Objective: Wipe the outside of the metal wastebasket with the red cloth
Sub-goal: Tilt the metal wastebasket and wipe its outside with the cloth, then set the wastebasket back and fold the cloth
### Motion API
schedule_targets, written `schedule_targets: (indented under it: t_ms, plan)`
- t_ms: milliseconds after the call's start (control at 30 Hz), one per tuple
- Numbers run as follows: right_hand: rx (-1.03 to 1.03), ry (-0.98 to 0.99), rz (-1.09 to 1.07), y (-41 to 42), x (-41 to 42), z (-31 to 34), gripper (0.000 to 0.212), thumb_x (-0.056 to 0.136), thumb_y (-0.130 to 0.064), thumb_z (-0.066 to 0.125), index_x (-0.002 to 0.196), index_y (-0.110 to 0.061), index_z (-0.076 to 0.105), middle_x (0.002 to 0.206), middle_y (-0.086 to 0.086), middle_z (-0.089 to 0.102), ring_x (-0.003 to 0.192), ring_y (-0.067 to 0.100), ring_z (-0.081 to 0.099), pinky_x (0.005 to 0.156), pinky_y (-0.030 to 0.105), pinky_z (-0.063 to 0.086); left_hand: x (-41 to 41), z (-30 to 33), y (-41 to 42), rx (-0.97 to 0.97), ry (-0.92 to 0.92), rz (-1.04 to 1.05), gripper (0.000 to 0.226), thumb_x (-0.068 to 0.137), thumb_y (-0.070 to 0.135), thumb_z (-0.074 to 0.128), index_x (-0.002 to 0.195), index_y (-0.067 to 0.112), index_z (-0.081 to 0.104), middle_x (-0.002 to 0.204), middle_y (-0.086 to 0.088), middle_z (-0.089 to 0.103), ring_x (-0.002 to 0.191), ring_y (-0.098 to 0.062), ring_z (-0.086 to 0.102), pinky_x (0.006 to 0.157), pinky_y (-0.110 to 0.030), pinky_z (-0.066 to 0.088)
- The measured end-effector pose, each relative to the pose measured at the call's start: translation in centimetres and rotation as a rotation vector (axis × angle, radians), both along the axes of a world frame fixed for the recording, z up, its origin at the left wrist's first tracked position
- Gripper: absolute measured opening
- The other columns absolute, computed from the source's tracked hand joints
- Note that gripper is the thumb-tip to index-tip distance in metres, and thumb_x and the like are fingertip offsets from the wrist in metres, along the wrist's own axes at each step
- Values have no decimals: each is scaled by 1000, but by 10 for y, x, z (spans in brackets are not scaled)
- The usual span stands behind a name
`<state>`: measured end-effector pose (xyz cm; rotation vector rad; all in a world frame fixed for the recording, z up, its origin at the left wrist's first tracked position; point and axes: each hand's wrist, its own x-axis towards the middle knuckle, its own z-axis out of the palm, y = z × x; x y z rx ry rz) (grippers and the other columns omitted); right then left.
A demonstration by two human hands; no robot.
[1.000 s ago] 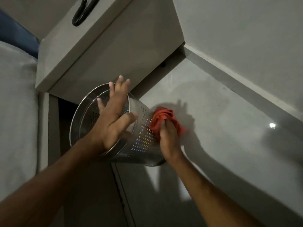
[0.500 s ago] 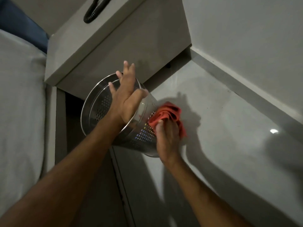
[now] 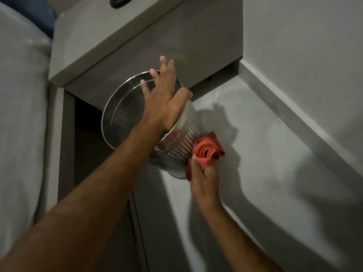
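The perforated metal wastebasket [image 3: 125,118] is tilted on the floor, its open mouth turned toward me and to the left. My left hand [image 3: 165,99] lies across the upper rim, fingers spread over the mouth and thumb hooked over the outer wall, holding the basket steady. A bunched red cloth [image 3: 206,150] presses against the lower right outside wall near the base. My right hand [image 3: 204,177] grips that cloth from below. The basket's base is partly hidden behind the cloth and hand.
A grey bedside cabinet [image 3: 149,48] overhangs just behind the basket, with a dark coiled cord [image 3: 119,1] on top. A bed with a pale sheet [image 3: 21,114] fills the left side. A wall with skirting [image 3: 294,118] runs along the right; pale floor tiles [image 3: 265,173] lie below.
The red cloth and my right hand have slid down the basket's outer wall toward its base. My left hand stays on the rim; the view has shifted.
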<state>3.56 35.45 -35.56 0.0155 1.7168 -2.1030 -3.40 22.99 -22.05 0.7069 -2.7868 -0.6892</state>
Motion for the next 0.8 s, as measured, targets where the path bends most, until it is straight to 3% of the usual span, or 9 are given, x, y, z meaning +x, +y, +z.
schedule_targets:
  t_ms: [133, 233, 300, 367, 467, 533, 600, 667, 800]
  plan:
    - [-339, -208, 44, 6, -8, 102, 52, 89, -29, 65, 137, -9, 59, 142, 25, 59, 133, 39, 58, 115, 51, 46, 5, 16, 1, 25, -82, 50, 87, 83, 40, 41, 159, 16, 7, 169, -7, -7, 155, -31, -13, 120, -55, -14]
    - [-456, -401, 75, 43, -34, 153, 58, 91, -28, 56, 147, -12, 50, 143, 14, 64, 134, 30, 60, 114, 50, 47, 11, 36, 5, 126, -123, 88, 82, 93, 43, 39, 159, 16, -2, 170, -5, 1, 156, -27, -4, 122, -59, -8]
    - [-498, -451, 131, 74, -53, 187, 56, 93, -28, 50, 147, -17, 53, 141, 10, 67, 131, 25, 64, 106, 44, 54, 26, 60, 7, 300, -71, 246, 80, 94, 48, 34, 159, 20, -1, 169, -3, 14, 156, -24, 9, 124, -52, -4]
    - [-594, -480, 154, 95, -62, 221, 43, 100, -24, 46, 138, -17, 64, 133, 6, 73, 125, 21, 68, 103, 44, 58, 56, 86, 14, 499, 24, 459, 70, 90, 49, 37, 153, 20, 29, 157, -7, 44, 146, -25, 37, 123, -47, 20]
    - [-688, -590, 193, 108, -61, 281, 47, 107, -32, 31, 124, -16, 72, 125, 3, 76, 122, 17, 69, 107, 42, 53, 108, 128, 51, 840, 177, 738, 32, 98, 40, 46, 100, 16, 67, 103, -7, 70, 96, -20, 63, 86, -35, 48]
    - [-727, -648, 223, 103, -55, 327, 54, 107, -39, 26, 129, -9, 66, 133, 12, 71, 130, 26, 62, 115, 49, 42, 134, 166, 81, 1251, 98, 847, 50, 100, 52, 38, 94, 11, 67, 88, -10, 71, 73, -20, 64, 70, -32, 48]
    - [-727, -718, 289, 96, -48, 373, 56, 107, -40, 27, 134, -3, 59, 139, 21, 64, 136, 36, 55, 118, 56, 34, 152, 211, 102, 1676, 68, 846, 70, 94, 69, 30, 99, 15, 74, 91, -10, 75, 76, -25, 71, 73, -39, 59]
    - [-772, -802, 373, 90, -43, 415, 53, 109, -37, 29, 134, 2, 55, 143, 27, 58, 139, 43, 49, 119, 59, 28, 163, 255, 107, 1901, 180, 772, 65, 93, 71, 33, 106, 25, 77, 109, -11, 76, 93, -31, 73, 73, -47, 64]
    - [-651, -781, 527, 80, -48, 477, 63, 109, -44, 36, 149, 4, 40, 157, 29, 43, 150, 42, 35, 125, 57, 16, 173, 328, 85, 1899, 455, 779, 49, 80, 32, 69, 124, 11, 68, 108, -13, 77, 89, -26, 77, 65, -41, 64]
